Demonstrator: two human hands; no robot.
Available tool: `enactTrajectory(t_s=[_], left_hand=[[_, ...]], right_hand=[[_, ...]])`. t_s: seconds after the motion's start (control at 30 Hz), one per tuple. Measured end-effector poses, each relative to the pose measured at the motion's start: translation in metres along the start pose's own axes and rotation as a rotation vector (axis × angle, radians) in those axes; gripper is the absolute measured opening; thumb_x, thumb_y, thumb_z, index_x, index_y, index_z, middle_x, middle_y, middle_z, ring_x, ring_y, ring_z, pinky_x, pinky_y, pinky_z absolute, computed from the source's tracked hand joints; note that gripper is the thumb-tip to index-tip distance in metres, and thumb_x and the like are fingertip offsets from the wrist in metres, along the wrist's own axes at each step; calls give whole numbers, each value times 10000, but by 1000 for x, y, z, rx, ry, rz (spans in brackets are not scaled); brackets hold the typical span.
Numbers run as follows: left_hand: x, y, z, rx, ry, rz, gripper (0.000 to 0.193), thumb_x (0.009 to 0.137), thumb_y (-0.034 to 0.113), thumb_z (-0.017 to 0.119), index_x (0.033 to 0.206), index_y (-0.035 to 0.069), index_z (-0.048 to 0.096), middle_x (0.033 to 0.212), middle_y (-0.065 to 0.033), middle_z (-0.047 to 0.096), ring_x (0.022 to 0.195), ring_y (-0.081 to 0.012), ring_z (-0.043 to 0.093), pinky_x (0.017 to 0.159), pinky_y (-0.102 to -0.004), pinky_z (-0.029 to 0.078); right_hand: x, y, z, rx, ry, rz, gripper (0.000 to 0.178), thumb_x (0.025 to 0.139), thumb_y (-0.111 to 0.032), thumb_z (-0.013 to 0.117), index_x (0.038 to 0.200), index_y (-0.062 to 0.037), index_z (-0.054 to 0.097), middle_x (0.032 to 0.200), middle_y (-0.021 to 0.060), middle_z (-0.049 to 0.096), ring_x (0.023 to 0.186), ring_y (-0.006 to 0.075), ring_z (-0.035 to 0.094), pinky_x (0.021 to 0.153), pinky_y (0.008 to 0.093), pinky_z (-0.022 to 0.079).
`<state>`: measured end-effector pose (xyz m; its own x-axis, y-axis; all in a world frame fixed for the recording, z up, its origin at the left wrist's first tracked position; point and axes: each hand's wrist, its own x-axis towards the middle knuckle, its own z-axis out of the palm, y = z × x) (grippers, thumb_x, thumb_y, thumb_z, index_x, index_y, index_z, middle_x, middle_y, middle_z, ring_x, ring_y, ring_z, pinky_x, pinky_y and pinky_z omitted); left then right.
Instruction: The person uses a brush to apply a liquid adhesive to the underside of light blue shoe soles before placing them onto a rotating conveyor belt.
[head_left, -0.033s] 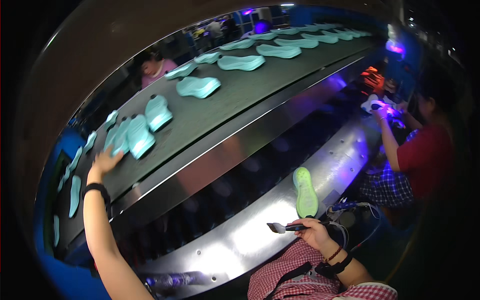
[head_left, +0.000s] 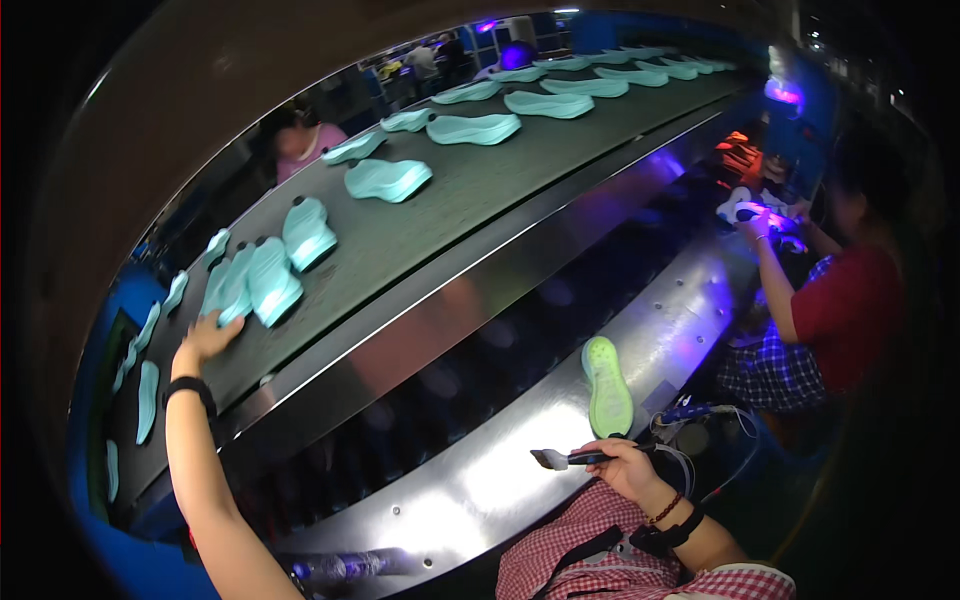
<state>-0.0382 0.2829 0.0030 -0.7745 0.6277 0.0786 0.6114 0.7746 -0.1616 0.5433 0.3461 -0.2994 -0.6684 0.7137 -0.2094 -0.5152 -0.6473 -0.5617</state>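
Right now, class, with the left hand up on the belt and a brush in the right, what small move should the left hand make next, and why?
Probably close the left hand on the nearest pale teal sole and lift it off the belt. Its fingers already touch that sole's near end, and the right hand holds a brush over the steel ledge beside a green sole.

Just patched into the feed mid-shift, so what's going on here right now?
A person at a conveyor belt reaches out with the left hand to a cluster of pale teal shoe soles. The right hand holds a small brush over the steel ledge, where a green sole lies. More soles ride the belt; a co-worker works nearby.
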Motion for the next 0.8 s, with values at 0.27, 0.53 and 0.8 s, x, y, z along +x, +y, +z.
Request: enactTrajectory(t_s=[0.27,0.53,0.8], left_hand=[[-42,37,-26,-410,-125,33,552,707,505,631,882,-17,595,829,-125,569,834,-216,522,688,-338,419],[-33,75,-18,-690,27,148,348,701,363,668,641,46,535,617,8,455,567,-91,369,483,-272,288],[-26,191,-34,-678,-79,386,348,715,357,676,600,67,519,601,20,446,578,-85,365,503,-267,284]], right_hand=[[17,11,-29,106,8,62,328,827,-94,440,1046,130,536,1003,211,599,793,198,584,753,292,461],[23,1,-36,141,32,117,315,842,-107,436,1038,116,540,1051,230,577,799,213,566,767,313,455],[7,-12,-47,116,87,32,330,829,-104,421,1042,121,535,1081,253,557,807,219,555,763,319,452]])
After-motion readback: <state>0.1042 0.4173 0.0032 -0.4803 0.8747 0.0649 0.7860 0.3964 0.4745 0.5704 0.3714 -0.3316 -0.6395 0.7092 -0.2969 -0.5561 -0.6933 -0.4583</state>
